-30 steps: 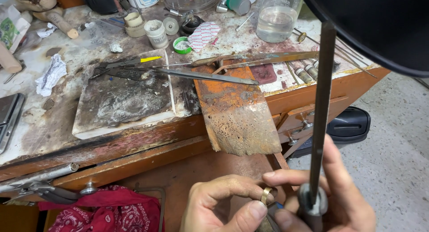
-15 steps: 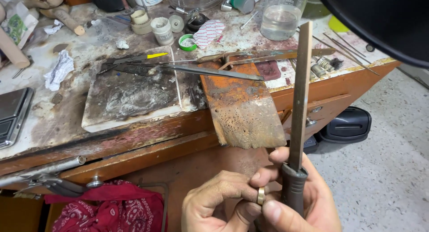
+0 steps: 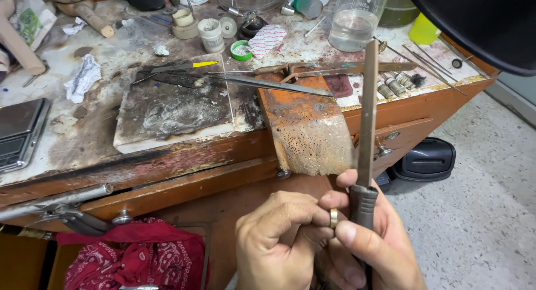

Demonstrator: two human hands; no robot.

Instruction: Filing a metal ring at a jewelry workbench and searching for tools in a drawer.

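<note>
My left hand pinches a small gold-coloured ring between thumb and fingers, low in the view in front of the bench. My right hand grips the grey handle of a long flat metal file that stands nearly upright, its tip level with the bench top. The ring sits right against the file's handle and my right thumb. Both hands touch each other just below the worn wooden bench pin.
The scarred workbench carries a charred soldering block, long tweezers, a glass beaker, small jars and a scale. A red patterned cloth hangs below. A black object sits on the floor.
The file has tilted closer to upright and shifted left. My hands have come closer together, with the ring now against the file handle. The view has shifted slightly.
</note>
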